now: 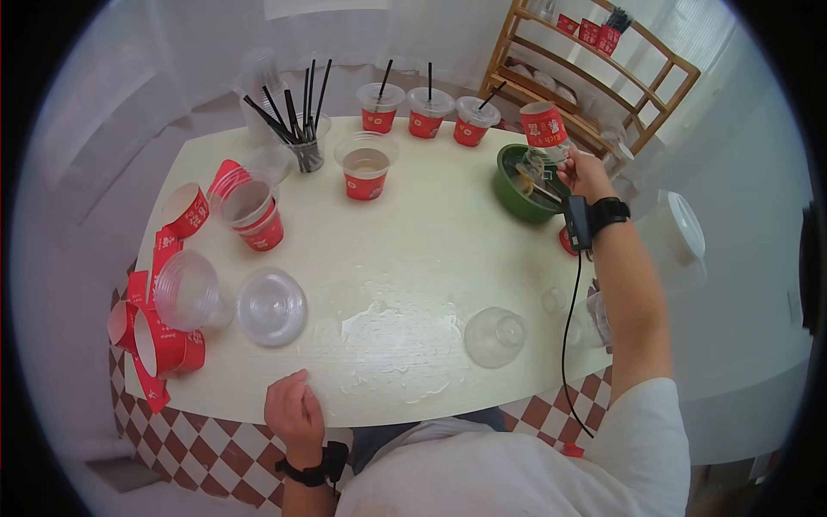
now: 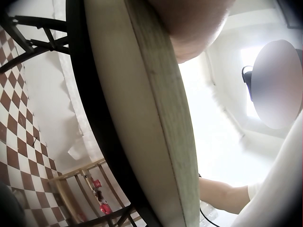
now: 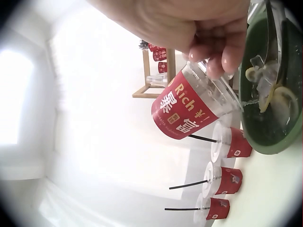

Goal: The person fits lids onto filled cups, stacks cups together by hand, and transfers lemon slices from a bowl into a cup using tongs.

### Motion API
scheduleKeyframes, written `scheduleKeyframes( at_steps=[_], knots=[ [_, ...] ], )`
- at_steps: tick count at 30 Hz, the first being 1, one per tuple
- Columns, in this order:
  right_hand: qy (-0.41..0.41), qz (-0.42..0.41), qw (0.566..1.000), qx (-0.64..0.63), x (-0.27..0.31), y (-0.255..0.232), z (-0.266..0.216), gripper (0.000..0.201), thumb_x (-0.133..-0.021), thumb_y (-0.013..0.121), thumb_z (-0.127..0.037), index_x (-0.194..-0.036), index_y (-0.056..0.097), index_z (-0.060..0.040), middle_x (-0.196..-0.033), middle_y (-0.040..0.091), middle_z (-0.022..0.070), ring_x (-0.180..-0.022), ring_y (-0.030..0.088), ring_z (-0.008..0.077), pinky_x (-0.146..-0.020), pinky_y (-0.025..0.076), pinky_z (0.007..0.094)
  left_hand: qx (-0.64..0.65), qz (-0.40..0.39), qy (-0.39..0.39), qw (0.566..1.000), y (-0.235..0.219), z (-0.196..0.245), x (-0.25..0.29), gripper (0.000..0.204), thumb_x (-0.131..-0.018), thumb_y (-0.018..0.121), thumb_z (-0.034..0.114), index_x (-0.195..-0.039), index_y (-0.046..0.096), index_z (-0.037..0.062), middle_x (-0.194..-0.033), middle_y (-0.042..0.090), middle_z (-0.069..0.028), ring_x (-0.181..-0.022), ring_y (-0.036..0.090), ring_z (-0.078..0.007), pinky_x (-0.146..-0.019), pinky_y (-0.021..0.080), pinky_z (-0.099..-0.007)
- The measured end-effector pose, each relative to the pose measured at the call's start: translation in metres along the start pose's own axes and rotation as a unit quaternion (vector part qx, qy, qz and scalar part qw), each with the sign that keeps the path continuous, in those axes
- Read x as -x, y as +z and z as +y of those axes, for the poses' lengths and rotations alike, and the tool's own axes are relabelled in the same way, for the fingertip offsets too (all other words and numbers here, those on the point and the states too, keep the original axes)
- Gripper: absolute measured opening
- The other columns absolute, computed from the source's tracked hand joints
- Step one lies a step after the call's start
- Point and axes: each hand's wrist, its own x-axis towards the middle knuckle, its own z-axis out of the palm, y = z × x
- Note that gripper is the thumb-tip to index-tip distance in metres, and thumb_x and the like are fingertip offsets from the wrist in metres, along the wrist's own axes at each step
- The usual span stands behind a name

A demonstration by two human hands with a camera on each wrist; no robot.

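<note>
My right hand (image 1: 587, 176) grips a clear plastic cup (image 3: 215, 97) with a red paper sleeve (image 3: 182, 106) near its rim. The cup is tipped over, base up, and its mouth points at a green basin (image 1: 527, 205). Lemon slices (image 3: 285, 100) and clear lumps like ice lie in the basin, along with a long-handled metal utensil (image 3: 272, 33). At the table's near edge rests my left hand (image 1: 295, 411), fingers loosely curled with nothing in them. Its wrist view shows mostly the table edge (image 2: 156, 113).
Three lidded cups with straws (image 1: 426, 112) stand at the back. A filled cup (image 1: 366, 172), a cup of black straws (image 1: 307, 153) and stacked cups (image 1: 258, 226) are left of them. Red sleeves (image 1: 164, 345), a clear lid (image 1: 271, 307), a dome lid (image 1: 495, 337) and spilled water (image 1: 401, 336) lie nearer.
</note>
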Motion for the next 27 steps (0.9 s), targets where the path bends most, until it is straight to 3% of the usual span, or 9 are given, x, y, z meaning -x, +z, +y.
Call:
scheduleKeyframes(
  at_steps=[6,9,11,12,14,16,18,22,27],
  knots=[
    [0.003,0.038,0.999,-0.015,-0.005,-0.004,0.001,0.020,-0.092,0.053,-0.024,-0.081,0.055,-0.0075,-0.062,0.050,-0.0001,-0.057,0.056,0.0145,-0.048,0.050,0.0266,-0.004,0.002,-0.001,1.000,0.000,0.001,0.000,0.010,-0.077,0.053,-0.002,-0.087,0.049,-0.0007,-0.088,0.062,-0.0161,-0.073,0.058,-0.0324,-0.063,0.047,-0.0385],
    [-0.025,0.037,0.997,0.059,0.009,0.006,-0.005,0.023,-0.093,0.052,-0.025,-0.080,0.056,-0.0062,-0.061,0.050,-0.0005,-0.053,0.054,0.0132,-0.047,0.049,0.0256,-0.003,0.006,0.002,1.000,0.000,0.000,0.000,0.010,-0.078,0.053,-0.002,-0.087,0.049,-0.0005,-0.088,0.062,-0.0163,-0.073,0.058,-0.0325,-0.063,0.047,-0.0385],
    [-0.160,0.050,0.964,0.206,0.024,0.018,-0.014,0.027,-0.091,0.053,-0.024,-0.077,0.057,-0.0021,-0.058,0.053,0.0032,-0.050,0.054,0.0144,-0.047,0.047,0.0277,0.005,0.008,0.001,1.000,0.000,-0.001,0.001,0.010,-0.076,0.054,-0.002,-0.085,0.050,0.0000,-0.088,0.063,-0.0157,-0.073,0.058,-0.0322,-0.064,0.047,-0.0384],
    [-0.159,0.044,0.964,0.207,0.032,0.025,-0.019,0.027,-0.091,0.053,-0.024,-0.077,0.057,-0.0021,-0.058,0.053,0.0032,-0.050,0.054,0.0144,-0.047,0.047,0.0277,0.001,0.009,-0.003,1.000,0.000,-0.001,0.001,0.010,-0.076,0.054,-0.002,-0.085,0.050,0.0000,-0.088,0.063,-0.0157,-0.073,0.058,-0.0322,-0.064,0.047,-0.0384],
    [-0.309,-0.006,0.854,0.419,0.053,0.044,-0.032,0.027,-0.089,0.054,-0.022,-0.076,0.059,0.0009,-0.057,0.055,0.0078,-0.049,0.054,0.0165,-0.049,0.044,0.0316,0.006,-0.001,-0.003,1.000,-0.001,0.000,-0.001,0.013,-0.073,0.054,-0.002,-0.085,0.051,0.0005,-0.088,0.063,-0.0148,-0.073,0.058,-0.0319,-0.063,0.048,-0.0383],
    [-0.330,-0.026,0.839,0.433,0.095,0.078,-0.041,0.025,-0.086,0.057,-0.023,-0.077,0.059,-0.0001,-0.058,0.056,0.0115,-0.051,0.055,0.0214,-0.052,0.042,0.0340,0.005,0.003,-0.007,1.000,-0.002,0.001,-0.002,0.013,-0.072,0.055,-0.002,-0.085,0.052,0.0007,-0.088,0.064,-0.0144,-0.072,0.059,-0.0317,-0.063,0.048,-0.0380],
    [-0.438,-0.080,0.765,0.465,0.131,0.108,-0.047,0.023,-0.086,0.058,-0.024,-0.077,0.061,-0.0031,-0.062,0.057,0.0123,-0.054,0.056,0.0254,-0.052,0.042,0.0348,0.006,0.006,-0.008,1.000,-0.002,0.001,-0.003,0.014,-0.071,0.055,-0.002,-0.084,0.053,0.0009,-0.088,0.064,-0.0140,-0.072,0.059,-0.0315,-0.063,0.049,-0.0378],
    [-0.667,-0.145,0.610,0.403,0.186,0.179,-0.044,0.012,-0.081,0.060,-0.016,-0.075,0.059,-0.0063,-0.065,0.058,0.0117,-0.061,0.059,0.0277,-0.052,0.044,0.0380,0.003,0.006,-0.002,1.000,-0.002,0.001,-0.003,0.013,-0.071,0.055,-0.002,-0.084,0.053,0.0010,-0.088,0.064,-0.0136,-0.072,0.059,-0.0311,-0.062,0.049,-0.0372],
    [-0.768,-0.163,0.532,0.317,0.215,0.272,-0.035,0.006,-0.068,0.061,-0.006,-0.074,0.059,-0.0065,-0.068,0.061,0.0088,-0.064,0.061,0.0266,-0.052,0.048,0.0356,-0.003,0.014,-0.004,1.000,-0.002,0.001,-0.001,0.014,-0.071,0.056,-0.002,-0.084,0.054,0.0012,-0.087,0.064,-0.0132,-0.072,0.060,-0.0307,-0.062,0.049,-0.0369]
  ],
)
